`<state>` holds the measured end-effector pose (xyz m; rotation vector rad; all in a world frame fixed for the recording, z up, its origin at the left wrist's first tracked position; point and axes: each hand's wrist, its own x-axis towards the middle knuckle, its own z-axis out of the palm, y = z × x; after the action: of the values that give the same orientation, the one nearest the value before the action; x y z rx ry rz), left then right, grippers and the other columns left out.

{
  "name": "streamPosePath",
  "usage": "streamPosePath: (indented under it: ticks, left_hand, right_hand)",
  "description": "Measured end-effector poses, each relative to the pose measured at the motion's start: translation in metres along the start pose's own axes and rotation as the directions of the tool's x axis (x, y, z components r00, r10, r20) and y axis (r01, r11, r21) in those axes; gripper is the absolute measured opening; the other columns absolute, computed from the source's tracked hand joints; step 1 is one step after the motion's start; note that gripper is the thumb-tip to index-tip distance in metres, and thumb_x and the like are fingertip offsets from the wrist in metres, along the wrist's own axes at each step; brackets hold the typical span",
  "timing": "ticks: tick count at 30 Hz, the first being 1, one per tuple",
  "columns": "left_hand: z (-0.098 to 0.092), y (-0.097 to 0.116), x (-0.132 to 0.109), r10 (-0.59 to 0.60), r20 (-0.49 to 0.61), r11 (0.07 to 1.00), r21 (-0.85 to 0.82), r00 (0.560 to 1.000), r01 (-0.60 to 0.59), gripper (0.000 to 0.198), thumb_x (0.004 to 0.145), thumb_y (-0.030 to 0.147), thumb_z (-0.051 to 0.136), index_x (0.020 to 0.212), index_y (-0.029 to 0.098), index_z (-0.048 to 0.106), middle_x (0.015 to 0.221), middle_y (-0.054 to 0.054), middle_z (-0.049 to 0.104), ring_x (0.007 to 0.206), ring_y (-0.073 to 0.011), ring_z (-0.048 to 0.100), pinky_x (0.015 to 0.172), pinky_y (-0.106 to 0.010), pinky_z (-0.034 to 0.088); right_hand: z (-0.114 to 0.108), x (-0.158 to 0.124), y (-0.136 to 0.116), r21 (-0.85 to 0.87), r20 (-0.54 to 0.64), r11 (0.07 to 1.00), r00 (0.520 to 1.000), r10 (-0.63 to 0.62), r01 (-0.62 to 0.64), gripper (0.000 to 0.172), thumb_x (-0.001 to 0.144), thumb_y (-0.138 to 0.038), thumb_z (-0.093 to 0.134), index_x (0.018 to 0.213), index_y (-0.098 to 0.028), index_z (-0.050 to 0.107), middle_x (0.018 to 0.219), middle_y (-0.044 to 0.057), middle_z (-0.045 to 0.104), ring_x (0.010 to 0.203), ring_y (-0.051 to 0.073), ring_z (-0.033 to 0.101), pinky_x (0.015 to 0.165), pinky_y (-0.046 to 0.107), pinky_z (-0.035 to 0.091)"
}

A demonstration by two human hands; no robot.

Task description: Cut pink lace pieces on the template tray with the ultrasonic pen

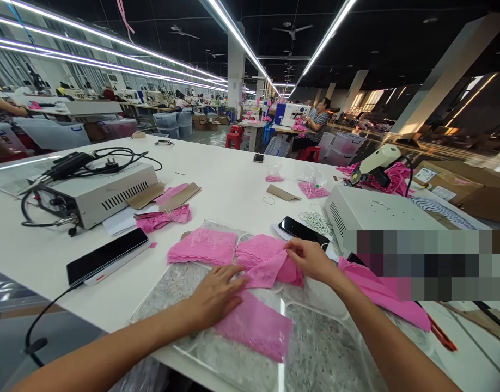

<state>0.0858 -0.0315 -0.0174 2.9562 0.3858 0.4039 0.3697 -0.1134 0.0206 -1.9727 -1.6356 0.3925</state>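
Note:
My left hand (215, 294) lies flat with fingers spread on a pink lace piece (256, 326) that rests on clear plastic packaging (319, 343) at the white table's near edge. My right hand (311, 258) pinches the folded edge of another pink lace piece (270, 267) just beyond it. Two more pink lace pieces (203, 246) lie side by side behind the hands.
A grey machine box (97, 196) with black cables stands at the left, a black phone (107, 256) in front of it. A second phone (303, 231) and a white box (372, 212) are at the right. More pink fabric (380, 294) lies right. A seated person (317, 125) works farther back.

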Motion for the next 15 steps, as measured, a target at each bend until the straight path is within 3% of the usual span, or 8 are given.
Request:
streamPosePath:
  ticks: [4, 8, 12, 15]
  left_hand:
    - [-0.006, 0.000, 0.005, -0.006, 0.018, 1.000, 0.013, 1.000, 0.006, 0.040, 0.085, 0.023, 0.068, 0.123, 0.022, 0.057, 0.131, -0.012, 0.059, 0.112, -0.0278, 0.060, 0.092, -0.043, 0.050]
    - [-0.013, 0.010, 0.035, -0.025, 0.046, 0.999, 0.024, 0.999, 0.024, 0.029, 0.086, 0.032, 0.069, 0.110, 0.019, 0.060, 0.118, -0.010, 0.062, 0.104, -0.0252, 0.061, 0.088, -0.039, 0.050]
    - [-0.007, 0.028, 0.077, -0.047, 0.090, 0.998, 0.049, 0.995, 0.043, 0.046, 0.078, 0.050, 0.075, 0.103, 0.016, 0.060, 0.108, -0.012, 0.061, 0.100, -0.0299, 0.058, 0.086, -0.043, 0.048]
    - [0.003, 0.040, 0.100, -0.074, 0.111, 0.996, 0.065, 0.991, 0.067, 0.043, 0.078, 0.048, 0.074, 0.101, 0.014, 0.059, 0.104, -0.014, 0.060, 0.101, -0.0328, 0.056, 0.085, -0.046, 0.046]
  right_hand:
    - [-0.001, 0.021, 0.004, -0.076, -0.042, 0.986, 0.988, 0.148, -0.150, 0.021, 0.092, -0.035, 0.056, 0.096, -0.016, 0.064, 0.084, 0.001, 0.066, 0.072, 0.013, 0.060, 0.070, 0.031, 0.051]
    - [0.000, 0.026, 0.004, -0.141, -0.009, 0.968, 0.978, 0.209, -0.208, 0.030, 0.093, -0.040, 0.058, 0.111, -0.017, 0.061, 0.110, 0.006, 0.065, 0.092, 0.017, 0.064, 0.081, 0.037, 0.055]
    - [-0.002, 0.023, 0.001, -0.188, -0.006, 0.957, 0.975, 0.222, -0.219, 0.029, 0.093, -0.039, 0.057, 0.111, -0.017, 0.062, 0.110, 0.006, 0.065, 0.093, 0.017, 0.064, 0.082, 0.038, 0.055]
    - [-0.003, 0.023, 0.000, -0.207, -0.018, 0.952, 0.974, 0.226, -0.224, 0.029, 0.093, -0.039, 0.057, 0.110, -0.017, 0.062, 0.109, 0.006, 0.065, 0.092, 0.017, 0.064, 0.082, 0.038, 0.055]
